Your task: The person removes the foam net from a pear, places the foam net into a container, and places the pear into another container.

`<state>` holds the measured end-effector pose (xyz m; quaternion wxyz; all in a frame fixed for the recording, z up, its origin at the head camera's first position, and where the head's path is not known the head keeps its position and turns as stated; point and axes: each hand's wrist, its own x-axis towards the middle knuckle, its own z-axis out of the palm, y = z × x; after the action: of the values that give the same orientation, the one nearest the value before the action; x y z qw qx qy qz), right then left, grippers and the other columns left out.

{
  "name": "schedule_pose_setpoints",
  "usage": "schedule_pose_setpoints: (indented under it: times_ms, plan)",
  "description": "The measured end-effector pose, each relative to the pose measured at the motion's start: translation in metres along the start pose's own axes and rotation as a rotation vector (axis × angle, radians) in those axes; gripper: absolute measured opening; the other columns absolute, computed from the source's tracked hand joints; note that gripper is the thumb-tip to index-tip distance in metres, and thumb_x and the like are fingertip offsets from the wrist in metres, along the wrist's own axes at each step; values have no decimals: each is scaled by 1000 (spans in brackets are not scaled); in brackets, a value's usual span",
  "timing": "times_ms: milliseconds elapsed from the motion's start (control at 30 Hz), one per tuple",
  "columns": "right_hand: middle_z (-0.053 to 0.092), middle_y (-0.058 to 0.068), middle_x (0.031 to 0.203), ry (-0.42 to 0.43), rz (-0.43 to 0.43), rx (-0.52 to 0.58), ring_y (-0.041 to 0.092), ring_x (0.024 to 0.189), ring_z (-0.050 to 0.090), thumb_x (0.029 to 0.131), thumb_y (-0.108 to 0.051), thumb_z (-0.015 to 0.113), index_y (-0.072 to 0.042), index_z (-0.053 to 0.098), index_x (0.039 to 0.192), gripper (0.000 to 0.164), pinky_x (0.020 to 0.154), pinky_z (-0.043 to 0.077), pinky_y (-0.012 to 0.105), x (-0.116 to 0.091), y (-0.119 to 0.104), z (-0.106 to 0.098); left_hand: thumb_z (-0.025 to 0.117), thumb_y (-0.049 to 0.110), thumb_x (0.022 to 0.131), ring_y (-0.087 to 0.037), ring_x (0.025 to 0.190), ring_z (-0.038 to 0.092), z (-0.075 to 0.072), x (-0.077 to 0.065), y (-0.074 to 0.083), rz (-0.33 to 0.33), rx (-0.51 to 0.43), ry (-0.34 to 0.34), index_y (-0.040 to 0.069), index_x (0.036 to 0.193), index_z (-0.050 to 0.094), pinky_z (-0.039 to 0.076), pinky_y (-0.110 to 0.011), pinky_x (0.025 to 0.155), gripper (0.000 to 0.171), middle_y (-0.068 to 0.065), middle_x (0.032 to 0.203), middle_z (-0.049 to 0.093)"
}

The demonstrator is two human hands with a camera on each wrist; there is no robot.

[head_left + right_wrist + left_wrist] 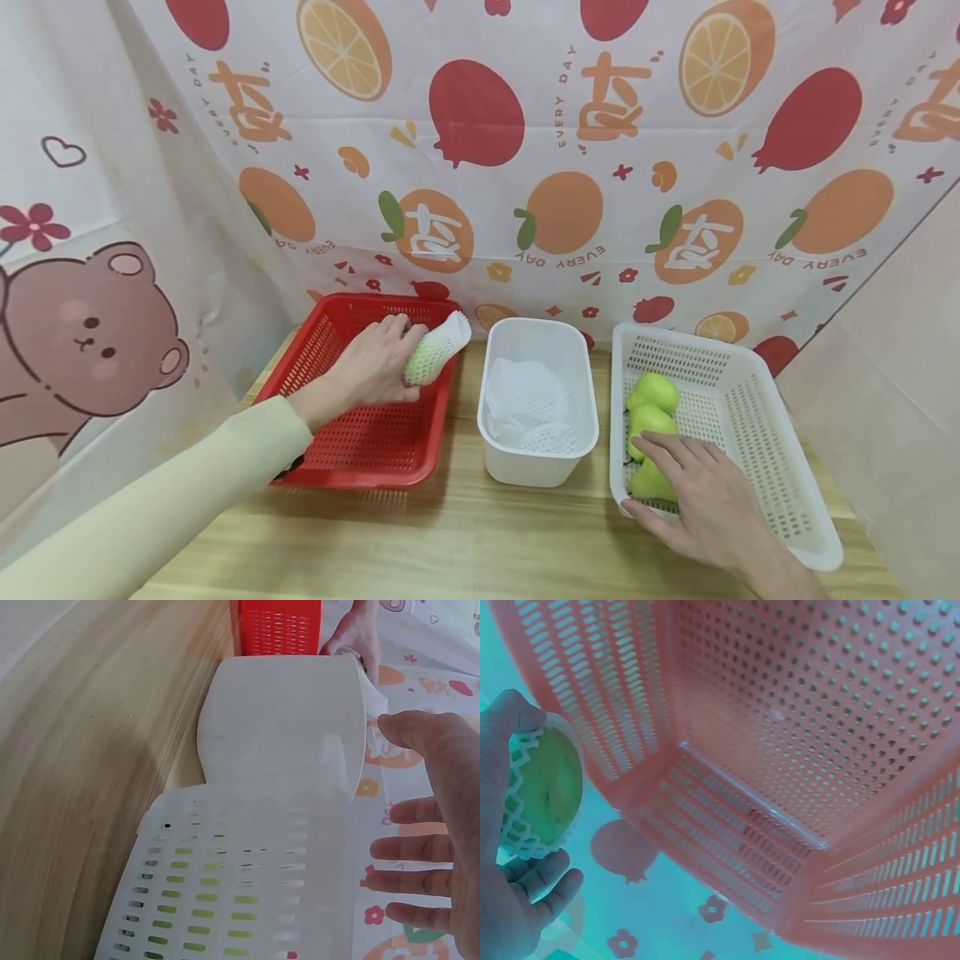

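Observation:
My left hand [378, 358] grips a green pear [425, 364] wrapped in a white foam net sleeve [452, 333], held above the red basket [433, 433]. In the left wrist view the pear's bare end [559, 784] shows out of the netting, between thumb and fingers. My right hand [705, 492] hovers over the near left part of the white basket [780, 467], fingers spread and holding nothing. Several green pears [654, 392] lie along that basket's left side, the nearest partly hidden behind the hand. In the right wrist view the right hand's fingers [412, 847] are apart and extended.
Between the two baskets stands a white plastic bin [540, 467] with several foam net sleeves [528, 396] inside. All three containers stand on a wooden table [480, 542]. Behind them hangs a fruit-print curtain [480, 200], and a bear-print cloth [90, 333] hangs at the left.

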<state>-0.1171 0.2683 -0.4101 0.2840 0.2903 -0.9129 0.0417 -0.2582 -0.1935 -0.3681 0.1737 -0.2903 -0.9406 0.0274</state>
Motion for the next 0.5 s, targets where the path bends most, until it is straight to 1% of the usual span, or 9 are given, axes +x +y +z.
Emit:
schedule_pose_setpoints:
  times_ms: [133, 367, 433, 500]
  plan:
    - [73, 2, 127, 10, -8, 4, 26, 108, 71, 87, -73, 67, -16, 71, 130, 71, 91, 57, 47, 2, -3, -1, 94, 48, 64, -28, 97, 59, -9, -4, 10, 15, -1, 18, 5, 129, 56, 60, -42, 83, 87, -13, 106, 61]
    - [74, 2, 128, 40, -24, 32, 25, 108, 71, 89, -73, 65, -14, 71, 130, 72, 93, 56, 45, 5, -7, 0, 92, 45, 63, -26, 92, 59, -26, -11, 29, 62, -13, 83, 6, 125, 58, 59, -40, 80, 82, -11, 102, 60]
    - [74, 2, 128, 49, -27, 43, 24, 109, 71, 89, -73, 65, -13, 71, 130, 73, 94, 55, 45, 6, -9, 1, 93, 46, 62, -25, 92, 59, -31, -12, 34, 74, -19, 89, 7, 126, 58, 59, -39, 80, 83, -10, 103, 61]
    - [74, 1, 128, 55, -28, 61, 23, 110, 71, 88, -71, 68, -14, 71, 131, 72, 95, 54, 43, 7, -11, 1, 94, 47, 62, -24, 93, 58, -35, -15, 39, 84, -21, 88, 7, 127, 58, 59, -38, 80, 84, -10, 104, 61]
